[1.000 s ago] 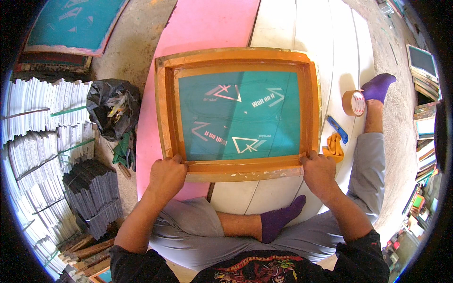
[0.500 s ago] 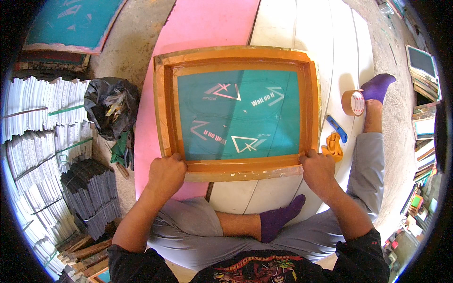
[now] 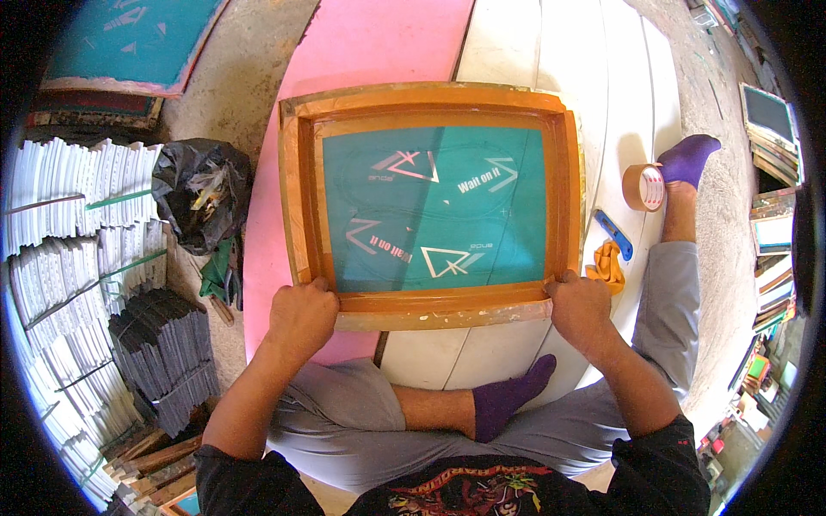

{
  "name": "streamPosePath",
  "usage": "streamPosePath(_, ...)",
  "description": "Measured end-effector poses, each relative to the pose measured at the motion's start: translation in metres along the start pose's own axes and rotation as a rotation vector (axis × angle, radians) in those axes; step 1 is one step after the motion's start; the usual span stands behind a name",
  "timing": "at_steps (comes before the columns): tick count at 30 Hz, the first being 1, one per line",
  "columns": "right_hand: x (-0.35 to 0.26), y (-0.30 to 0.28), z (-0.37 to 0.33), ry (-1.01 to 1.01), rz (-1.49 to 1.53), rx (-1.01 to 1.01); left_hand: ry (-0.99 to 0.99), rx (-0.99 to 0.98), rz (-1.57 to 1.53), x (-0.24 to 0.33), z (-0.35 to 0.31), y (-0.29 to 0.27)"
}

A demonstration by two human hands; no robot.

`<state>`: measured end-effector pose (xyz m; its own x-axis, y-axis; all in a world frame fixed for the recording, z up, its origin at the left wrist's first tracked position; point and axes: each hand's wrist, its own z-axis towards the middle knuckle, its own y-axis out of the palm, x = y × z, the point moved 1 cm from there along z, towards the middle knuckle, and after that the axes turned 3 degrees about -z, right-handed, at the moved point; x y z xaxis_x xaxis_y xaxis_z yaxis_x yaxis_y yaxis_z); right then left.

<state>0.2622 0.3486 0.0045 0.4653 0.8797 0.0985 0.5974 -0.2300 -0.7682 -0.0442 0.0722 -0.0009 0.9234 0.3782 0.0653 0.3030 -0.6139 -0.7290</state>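
Note:
A silk-screen printing frame (image 3: 430, 320) with a teal mesh lies before me, its inner border lined with brown tape. Pale stencil shapes and lettering show in the mesh. My left hand (image 3: 303, 316) is closed on the near left corner of the frame, and my right hand (image 3: 582, 308) grips the near right corner. The undersides of the fingers are hidden by the wood. To the right of the frame lie a blue box cutter (image 3: 613, 235) and a crumpled strip of orange-brown tape (image 3: 606, 267). A roll of brown tape (image 3: 643, 187) stands beyond them, by my foot.
The work surface has a pink panel (image 3: 379, 47) and white panels (image 3: 503, 47). On the left are bundled white stacks (image 3: 52, 189), a dark stack (image 3: 163, 361) and a black plastic bag (image 3: 194, 181). Another teal screen (image 3: 133, 52) lies far left. More frames (image 3: 770, 120) line the right.

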Motion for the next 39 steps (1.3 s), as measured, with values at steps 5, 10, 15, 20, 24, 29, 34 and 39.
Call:
streamPosePath(5, 0.0, -0.001, 0.001, 0.014, 0.002, 0.008, -0.016, -0.018, 0.004, 0.002, 0.001, -0.003)
streamPosePath(10, -0.001, 0.004, 0.004, 0.043, -0.011, -0.028, -0.021, -0.027, 0.005, 0.003, 0.002, -0.006)
streamPosePath(15, -0.002, 0.003, 0.005, 0.044, -0.024, -0.039, -0.021, -0.013, -0.016, 0.003, 0.001, -0.008)
streamPosePath(20, -0.004, 0.001, 0.007, 0.059, -0.047, -0.076, -0.021, 0.011, -0.016, 0.003, 0.0, -0.005)
streamPosePath(24, -0.006, 0.005, 0.011, 0.07, -0.04, -0.047, -0.044, -0.003, -0.031, 0.004, 0.001, -0.006)
streamPosePath(29, -0.005, 0.011, 0.007, 0.076, -0.054, 0.038, -0.038, -0.001, -0.013, 0.007, 0.001, -0.015)
streamPosePath(34, -0.011, 0.006, 0.01, 0.081, -0.046, 0.059, -0.08, 0.055, -0.01, 0.007, -0.001, -0.003)
streamPosePath(39, -0.012, 0.004, 0.007, 0.116, -0.019, 0.113, -0.082, 0.108, 0.011, 0.01, -0.001, -0.001)
